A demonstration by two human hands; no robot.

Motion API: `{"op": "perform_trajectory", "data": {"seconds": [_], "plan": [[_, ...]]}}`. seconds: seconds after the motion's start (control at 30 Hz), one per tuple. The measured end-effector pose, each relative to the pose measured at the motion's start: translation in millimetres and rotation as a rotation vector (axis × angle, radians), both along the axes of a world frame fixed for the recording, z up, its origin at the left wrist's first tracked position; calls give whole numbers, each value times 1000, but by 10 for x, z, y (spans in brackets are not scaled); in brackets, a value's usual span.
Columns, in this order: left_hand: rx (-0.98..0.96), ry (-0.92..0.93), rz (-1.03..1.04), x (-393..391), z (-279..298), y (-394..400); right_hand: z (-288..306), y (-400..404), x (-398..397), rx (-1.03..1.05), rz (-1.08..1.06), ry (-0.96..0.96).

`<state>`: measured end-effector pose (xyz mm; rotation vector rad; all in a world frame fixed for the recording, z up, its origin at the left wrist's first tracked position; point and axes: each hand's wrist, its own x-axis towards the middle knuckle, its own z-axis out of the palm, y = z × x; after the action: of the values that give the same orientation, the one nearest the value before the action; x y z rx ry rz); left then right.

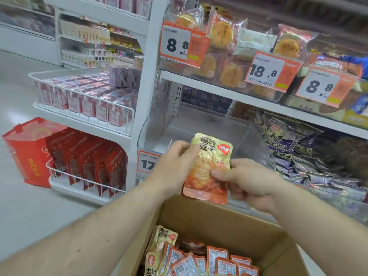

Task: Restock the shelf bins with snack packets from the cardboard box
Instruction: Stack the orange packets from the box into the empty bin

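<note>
In the head view, both hands hold one snack packet (pixel 207 168) upright above the cardboard box (pixel 219 220) and in front of the clear shelf bin (pixel 199 132): the left hand (pixel 175 162) has its fingers curled round the packet's upper left edge, and the right hand (pixel 247 182) pinches its right side with thumb on the front. As far as I can see, the bin behind the packet holds nothing yet, while the box below is crowded with more packets (pixel 199 261). I judge the restocking to be barely begun, with nearly all the stock left to move.
</note>
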<state>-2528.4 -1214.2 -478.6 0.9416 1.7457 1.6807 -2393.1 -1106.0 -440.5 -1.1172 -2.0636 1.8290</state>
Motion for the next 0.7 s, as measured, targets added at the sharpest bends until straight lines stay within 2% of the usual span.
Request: {"op": "perform_trajectory", "data": {"seconds": [0.07,0.1,0.13,0.2,0.27,0.37,0.47,0.6,0.7], "plan": [[-77,484,295,-258,-112,-3,57,236,-242,8,-77,-12],[-148,631,408,-359,-172,-11,66,366,-389,17,-122,-6],[-213,696,475,-440,-240,-12,81,473,-544,40,-160,-16],[-277,703,490,-527,-347,-2,59,666,-871,90,-208,-39],[-273,658,416,-545,-428,27,-15,832,-1176,152,-244,-68],[-199,545,342,-537,-505,75,-163,1034,-1600,253,-242,-59],[-151,531,364,-508,-545,110,-342,1201,-1973,313,-199,-70],[-131,542,412,-493,-581,154,-563,1350,-2330,153,-99,-32],[-100,536,423,-492,-590,169,-725,1456,-2514,150,-112,10]]}}
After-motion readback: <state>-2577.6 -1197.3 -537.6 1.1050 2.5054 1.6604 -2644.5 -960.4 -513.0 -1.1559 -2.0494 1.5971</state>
